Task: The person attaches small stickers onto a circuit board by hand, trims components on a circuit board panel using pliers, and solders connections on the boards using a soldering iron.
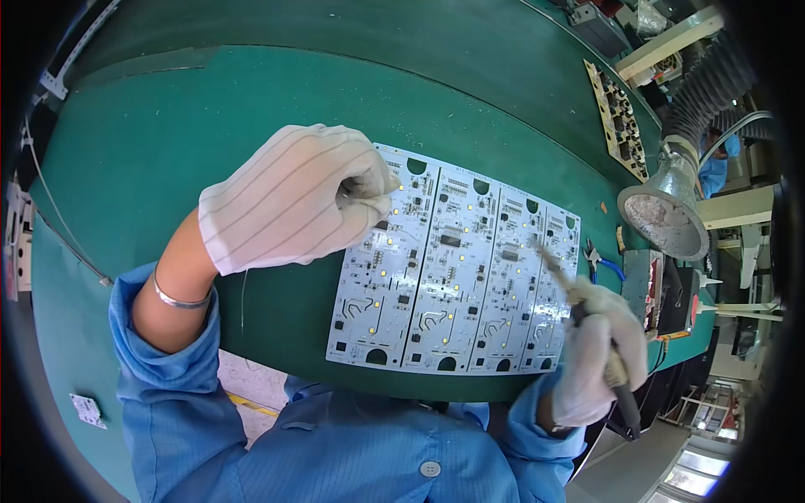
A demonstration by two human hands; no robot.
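A white circuit board panel, split into several strips with small chips and yellow parts, lies on the green mat in front of me. My left hand, in a striped white glove, is closed in a pinch over the panel's upper left corner. What its fingertips hold is hidden, and a thin strand hangs below the glove. My right hand, also gloved, is wrapped round a soldering iron. The iron's tip points up and left, over the panel's right side; I cannot tell whether it touches.
A fume extractor nozzle on a black hose hangs at the right. Near it are blue-handled cutters and a box-shaped unit. A narrow populated board lies at the upper right, a small white board at the lower left.
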